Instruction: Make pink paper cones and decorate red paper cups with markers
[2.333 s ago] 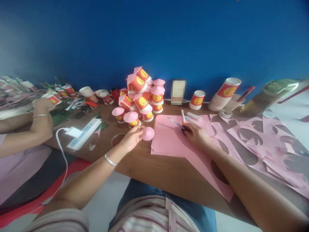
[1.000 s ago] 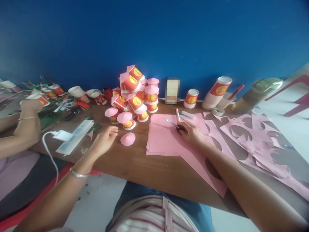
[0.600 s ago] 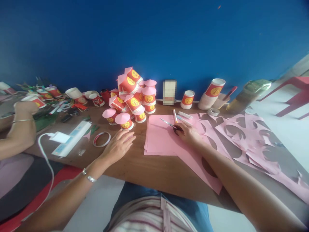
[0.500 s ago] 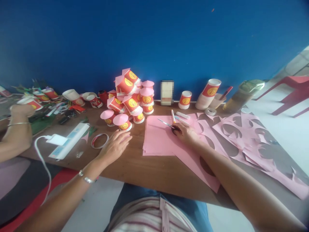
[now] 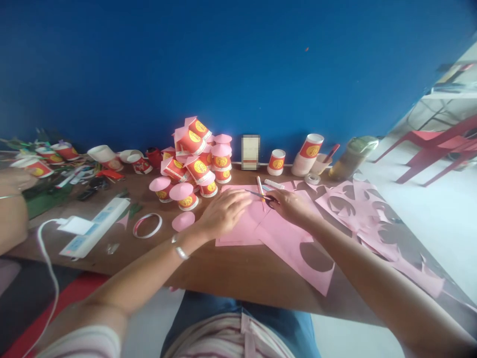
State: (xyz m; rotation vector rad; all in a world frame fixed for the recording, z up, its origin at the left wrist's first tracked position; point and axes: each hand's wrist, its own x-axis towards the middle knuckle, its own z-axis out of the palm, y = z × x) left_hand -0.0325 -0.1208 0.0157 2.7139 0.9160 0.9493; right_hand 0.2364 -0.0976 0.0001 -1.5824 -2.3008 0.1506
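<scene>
My left hand (image 5: 223,213) lies flat, fingers spread, on a stack of pink paper sheets (image 5: 244,228) on the brown table (image 5: 231,268). My right hand (image 5: 290,206) rests on the same paper with its fingers closed on a pair of scissors (image 5: 263,196), whose blades point left. A small pink paper cone (image 5: 183,221) lies on the table just left of my left hand. Behind it is a heap of red paper cups (image 5: 196,159), some with pink cone lids.
A tape ring (image 5: 147,224) and a white power strip (image 5: 93,226) lie to the left. Another person's arm (image 5: 11,209) is at the far left. Cut pink scraps (image 5: 372,219) cover the right side. A cup stack (image 5: 307,154), a bottle (image 5: 350,156) and a pen (image 5: 260,185) stand near the blue wall.
My left hand let the pink cone lie on the table, drew back, then moved right onto the pink paper stack. My right hand stayed on the scissors. The view shifted right.
</scene>
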